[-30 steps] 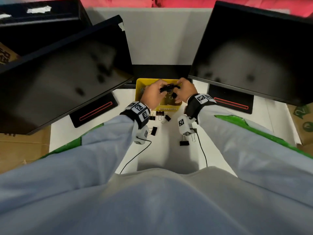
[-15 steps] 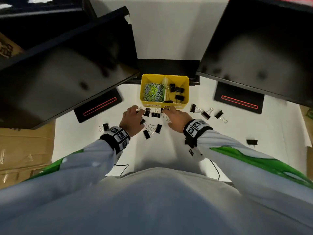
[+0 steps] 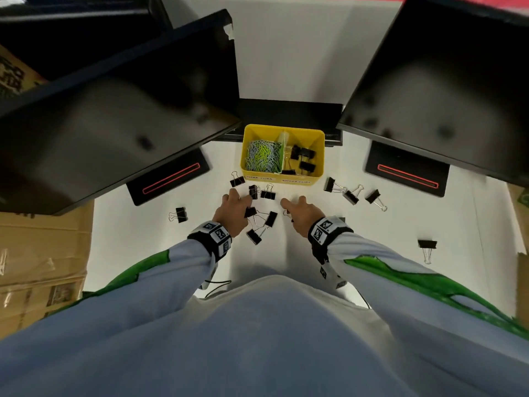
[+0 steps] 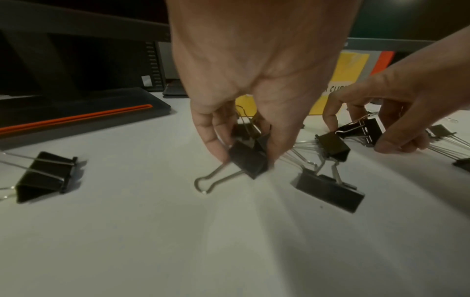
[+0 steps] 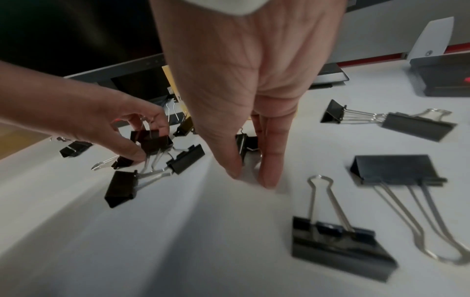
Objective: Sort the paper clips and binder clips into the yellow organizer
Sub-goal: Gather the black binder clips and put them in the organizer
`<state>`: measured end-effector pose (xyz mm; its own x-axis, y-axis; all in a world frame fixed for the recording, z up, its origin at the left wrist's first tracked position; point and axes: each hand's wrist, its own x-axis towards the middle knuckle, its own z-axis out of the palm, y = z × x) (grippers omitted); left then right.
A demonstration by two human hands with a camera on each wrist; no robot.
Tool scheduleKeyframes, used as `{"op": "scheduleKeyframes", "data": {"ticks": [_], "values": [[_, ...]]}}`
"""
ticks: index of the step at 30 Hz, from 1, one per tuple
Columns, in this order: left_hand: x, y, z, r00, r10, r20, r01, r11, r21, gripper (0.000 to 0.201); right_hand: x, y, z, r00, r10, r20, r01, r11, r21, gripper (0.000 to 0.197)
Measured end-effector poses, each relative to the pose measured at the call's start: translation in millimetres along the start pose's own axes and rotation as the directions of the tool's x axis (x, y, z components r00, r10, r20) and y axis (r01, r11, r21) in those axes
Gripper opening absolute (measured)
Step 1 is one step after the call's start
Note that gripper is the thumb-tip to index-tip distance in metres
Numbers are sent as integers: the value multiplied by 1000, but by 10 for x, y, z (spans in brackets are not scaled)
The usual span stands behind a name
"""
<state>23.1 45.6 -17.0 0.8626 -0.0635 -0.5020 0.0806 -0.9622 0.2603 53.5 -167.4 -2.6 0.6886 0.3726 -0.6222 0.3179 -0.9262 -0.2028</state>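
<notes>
The yellow organizer (image 3: 315, 138) stands at the back of the white table, with coloured paper clips (image 3: 262, 159) in its left half and black binder clips (image 3: 305, 159) in its right. Just in front of it, my left hand (image 3: 237, 207) pinches a black binder clip (image 4: 248, 160) between thumb and finger, low on the table. My right hand (image 3: 297, 210) points down, its fingertips (image 5: 269, 176) on the table. Thumb and fingers stand on either side of another binder clip (image 5: 248, 144) and grip it. Several more clips (image 3: 263, 222) lie between my hands.
Loose binder clips lie to the right (image 3: 352, 193), far right (image 3: 426, 243) and left (image 3: 180, 214). Two black monitors (image 3: 114, 110) (image 3: 443, 81) overhang the table, their bases (image 3: 169, 179) (image 3: 406, 173) flanking the organizer. Cardboard boxes (image 3: 43, 253) stand left of the table.
Both hands have come back from above the organizer down to the table in front of it. They now close on binder clips lying there.
</notes>
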Motion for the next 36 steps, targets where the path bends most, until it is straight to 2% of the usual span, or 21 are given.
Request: {"op": "scheduleKeyframes", "data": {"ticks": [8,12,16,22,24,27,29,32,36], "values": [[-72,108,18,997,76,8,-74,986,-147,29,-49,43,73,1000,-10,-12,10,1000,-9,58],[-122,101,-31,998,60,-20,-63,974,-217,28,-25,33,61,1000,-7,5,7,999,47,65],[-185,96,-88,996,58,-64,-74,953,-294,27,-52,30,12,998,26,53,-29,998,59,71],[-239,271,-283,977,94,-194,-166,901,-401,27,-158,176,32,995,99,12,-99,981,165,73],[-203,423,-403,967,108,-229,-203,873,-445,27,-233,236,-27,993,114,-2,-111,966,233,69],[-115,713,-629,950,117,-289,-255,827,-502,28,-354,302,-204,995,96,-15,-79,892,445,40],[-11,907,-797,941,94,-324,-259,816,-517,33,-404,336,-362,991,99,-87,-27,799,601,30],[242,1125,-1002,932,23,-362,-225,819,-529,38,-421,392,-696,946,180,-271,67,707,704,22],[558,1287,-1069,947,15,-320,-165,878,-449,37,-259,442,-1112,886,268,-380,91,701,707,20]]}}
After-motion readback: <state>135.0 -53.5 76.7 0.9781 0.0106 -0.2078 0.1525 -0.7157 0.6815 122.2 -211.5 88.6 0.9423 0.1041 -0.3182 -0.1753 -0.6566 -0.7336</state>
